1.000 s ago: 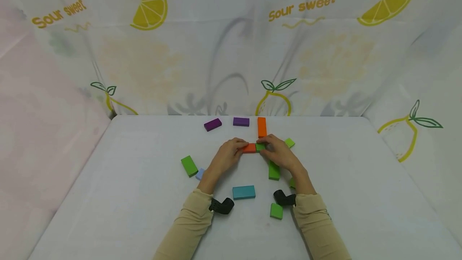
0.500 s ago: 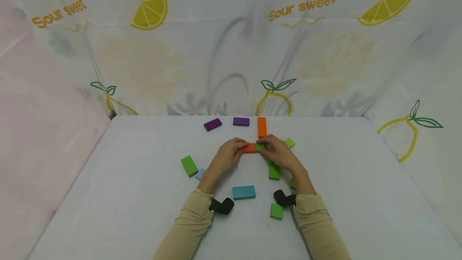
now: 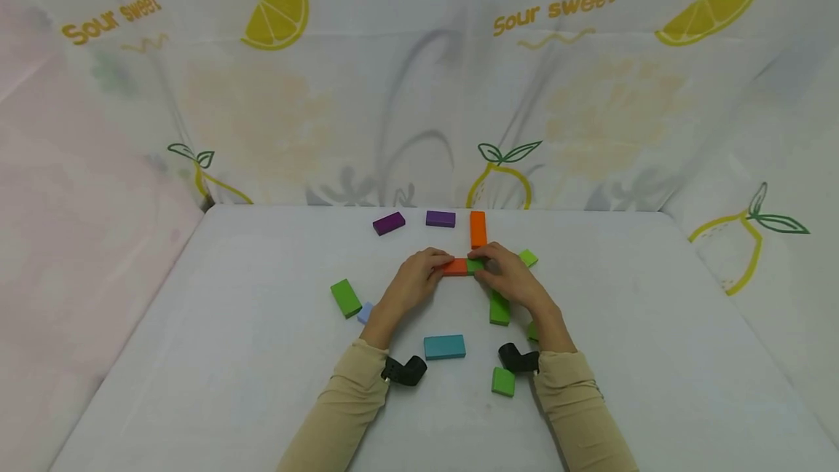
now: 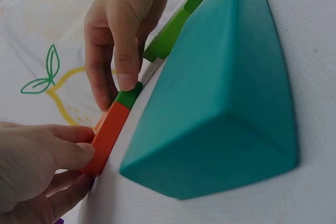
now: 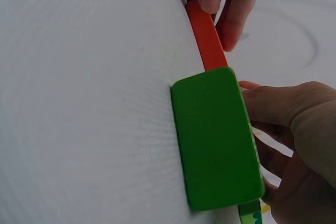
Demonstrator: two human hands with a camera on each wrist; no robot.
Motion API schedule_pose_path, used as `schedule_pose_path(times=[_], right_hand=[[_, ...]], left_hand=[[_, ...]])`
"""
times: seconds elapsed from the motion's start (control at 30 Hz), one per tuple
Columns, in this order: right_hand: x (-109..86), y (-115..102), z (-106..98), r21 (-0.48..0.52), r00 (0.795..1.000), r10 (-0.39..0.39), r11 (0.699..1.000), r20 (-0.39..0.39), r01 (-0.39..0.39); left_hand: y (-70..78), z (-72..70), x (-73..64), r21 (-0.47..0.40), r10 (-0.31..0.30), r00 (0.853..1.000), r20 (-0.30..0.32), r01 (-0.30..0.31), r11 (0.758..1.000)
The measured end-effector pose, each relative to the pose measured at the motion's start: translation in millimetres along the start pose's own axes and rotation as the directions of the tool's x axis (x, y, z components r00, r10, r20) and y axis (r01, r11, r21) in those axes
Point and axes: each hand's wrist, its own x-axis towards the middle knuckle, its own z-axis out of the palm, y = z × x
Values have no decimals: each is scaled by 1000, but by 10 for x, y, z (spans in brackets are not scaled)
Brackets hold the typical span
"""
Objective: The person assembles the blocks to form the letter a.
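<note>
My left hand (image 3: 413,282) grips the left end of a red-orange block (image 3: 455,266) between thumb and fingers. End to end with it lies a small green block (image 3: 475,266), pinched by my right hand (image 3: 514,282). In the left wrist view, the red-orange block (image 4: 109,137) and the green one (image 4: 129,95) touch and form one straight row. A larger green block (image 5: 218,137) stands close to the camera in the right wrist view and hides the small green block there. Just beyond my right fingers lies an orange block (image 3: 478,229).
Two purple blocks (image 3: 440,219) lie at the back. A teal block (image 3: 444,347) sits between my forearms, with a green square block (image 3: 503,382) to its right. Leftward are a green block (image 3: 346,299) and a partly covered light-blue one (image 3: 365,313). A lime block (image 3: 528,258) lies right.
The whole head view has shifted slightly. Both hands keep their hold, and the blocks stay in the same places relative to each other.
</note>
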Motion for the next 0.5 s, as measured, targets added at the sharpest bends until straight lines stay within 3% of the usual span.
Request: schedule_pose_path(times=[0.5], right_hand=[[7, 16, 0, 31, 1000, -5, 1000, -6, 5]], left_hand=[[13, 0, 16, 6, -12, 1000, 7, 12, 1000]])
